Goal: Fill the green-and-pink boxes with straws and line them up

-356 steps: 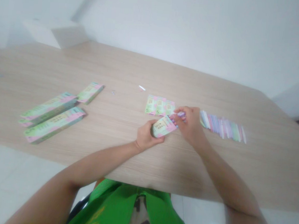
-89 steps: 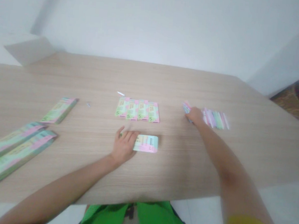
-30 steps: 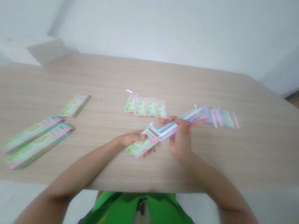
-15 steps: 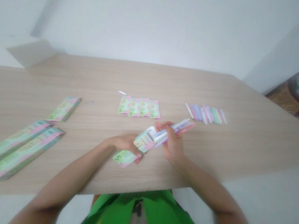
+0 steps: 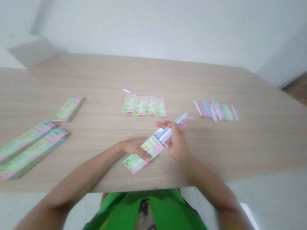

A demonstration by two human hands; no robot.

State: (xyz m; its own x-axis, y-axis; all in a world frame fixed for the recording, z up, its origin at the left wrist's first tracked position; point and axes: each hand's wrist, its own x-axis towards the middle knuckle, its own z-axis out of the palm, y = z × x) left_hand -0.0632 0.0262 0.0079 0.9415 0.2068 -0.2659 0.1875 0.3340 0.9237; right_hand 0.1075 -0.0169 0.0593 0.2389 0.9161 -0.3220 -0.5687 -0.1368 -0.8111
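Observation:
My left hand (image 5: 138, 149) is closed round a flat green-and-pink box (image 5: 136, 163) marked with a 5, tilted with its open end up and to the right. A bundle of pens (image 5: 178, 124), white, blue, purple and pink, is gripped in my right hand (image 5: 176, 140). The lower ends of the pens are at the mouth of the box and seem partly inside it. Beyond my hands a row of several matching boxes (image 5: 145, 106) lies flat on the table. More pens (image 5: 216, 111) lie side by side to the right.
On the left rest three more boxes, a shorter one (image 5: 69, 109) and two longer stacks (image 5: 33, 153). A single white pen-like stick (image 5: 126, 91) lies behind the row. A white box-like object (image 5: 32, 50) stands at the back left of the wooden table (image 5: 93, 74).
My right hand has brought the pens down and left against the box, and their ends now reach into its mouth. The view has shifted slightly.

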